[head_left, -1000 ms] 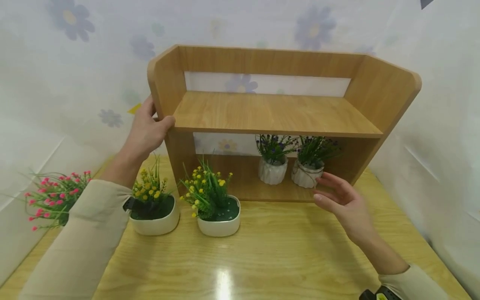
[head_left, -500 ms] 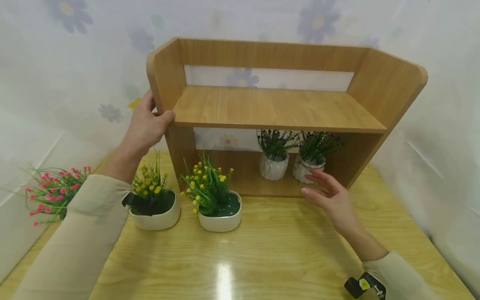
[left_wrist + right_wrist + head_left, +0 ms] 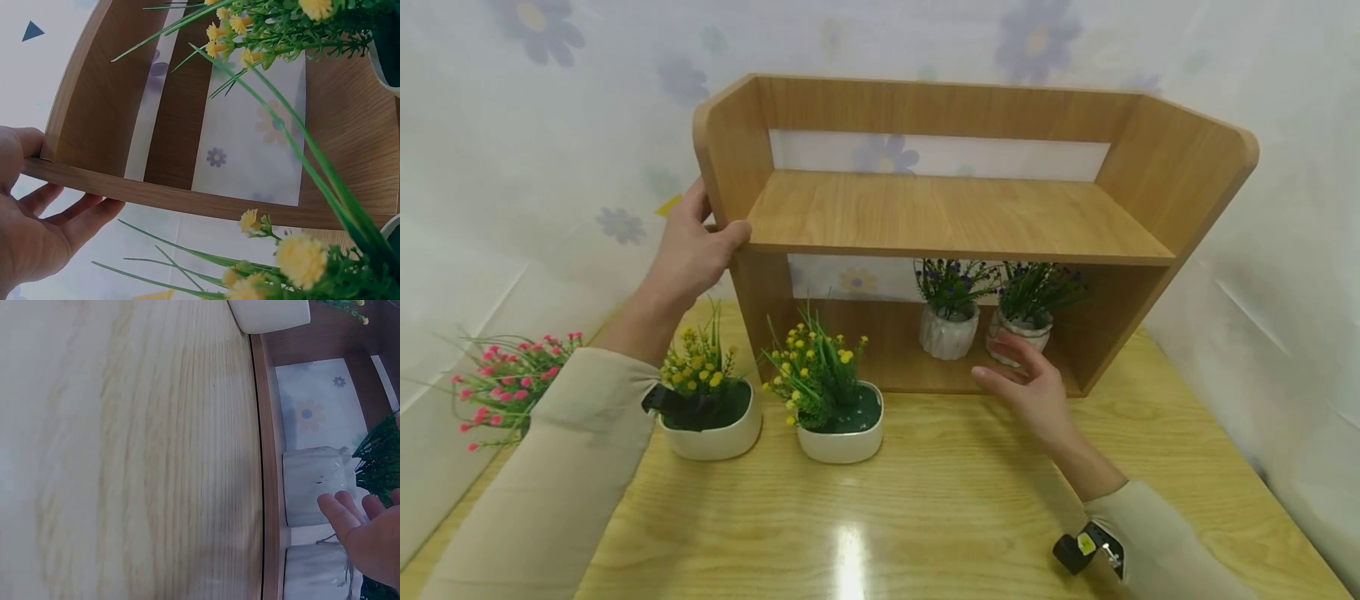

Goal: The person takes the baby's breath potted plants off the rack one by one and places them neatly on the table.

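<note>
Nearest on the table [image 3: 970,508], toward its left edge, stand two white pots of yellow flowers side by side: one [image 3: 711,417] partly behind the left sleeve, the other [image 3: 838,421] just in front of the shelf's left post. A pink-flowered plant [image 3: 505,392] sits at the far left edge.

The right hand [image 3: 1026,387] reaches in at the front lip of the shelf's lower level, fingers straight and spread, holding nothing; its fingertips [image 3: 340,512] are at the right one of two small white pots [image 3: 1018,337], and whether they touch it I cannot tell. The other small pot [image 3: 949,332] stands just left of it, both with purple flowers, toward the right end of the lower level.

The wooden shelf [image 3: 955,217] stands at the back edge of the table against the flowered wall. The left hand [image 3: 688,254] grips its left side panel, thumb on the front edge at the upper board, fingers [image 3: 81,215] wrapped behind the panel
</note>
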Demonstrator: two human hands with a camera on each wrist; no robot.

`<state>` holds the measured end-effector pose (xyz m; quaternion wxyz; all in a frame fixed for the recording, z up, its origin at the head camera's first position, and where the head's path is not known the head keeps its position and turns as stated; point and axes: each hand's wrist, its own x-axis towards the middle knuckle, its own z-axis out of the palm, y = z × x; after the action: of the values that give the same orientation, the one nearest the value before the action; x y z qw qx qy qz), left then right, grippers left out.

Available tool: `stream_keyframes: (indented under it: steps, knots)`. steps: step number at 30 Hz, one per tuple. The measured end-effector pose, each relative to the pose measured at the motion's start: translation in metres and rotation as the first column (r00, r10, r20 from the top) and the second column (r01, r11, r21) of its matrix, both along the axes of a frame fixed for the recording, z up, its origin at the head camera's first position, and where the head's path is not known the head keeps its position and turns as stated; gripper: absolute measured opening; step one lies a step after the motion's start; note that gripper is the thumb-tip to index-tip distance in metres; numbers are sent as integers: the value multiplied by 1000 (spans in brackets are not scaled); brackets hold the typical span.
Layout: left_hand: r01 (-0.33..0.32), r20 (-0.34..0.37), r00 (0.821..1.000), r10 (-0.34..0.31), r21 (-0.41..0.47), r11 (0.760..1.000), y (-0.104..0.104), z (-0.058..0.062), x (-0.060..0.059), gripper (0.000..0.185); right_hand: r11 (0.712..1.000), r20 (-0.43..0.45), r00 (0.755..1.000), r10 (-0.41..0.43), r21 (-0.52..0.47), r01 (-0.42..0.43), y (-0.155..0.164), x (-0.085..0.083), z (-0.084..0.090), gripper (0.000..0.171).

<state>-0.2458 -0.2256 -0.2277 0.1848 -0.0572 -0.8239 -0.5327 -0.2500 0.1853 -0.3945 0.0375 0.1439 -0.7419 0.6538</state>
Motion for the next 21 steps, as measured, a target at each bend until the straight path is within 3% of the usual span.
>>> stream_keyframes:
  steps: [11, 18, 21]
  knots:
    - [23, 1, 1000, -23, 7, 1000, -4, -2, 1, 63, 999, 25, 999, -44, -8, 44, -23, -20, -9, 68]
    - [20, 9, 1000, -20, 2, 1000, -3, -2, 3, 63, 991, -91, 990, -109, 72, 115, -33, -32, -11, 63]
    - [18, 23, 1000, -18, 5, 1000, -2, -2, 2, 63, 982, -101, 983, -150, 102, 160, -35, -36, -12, 65]
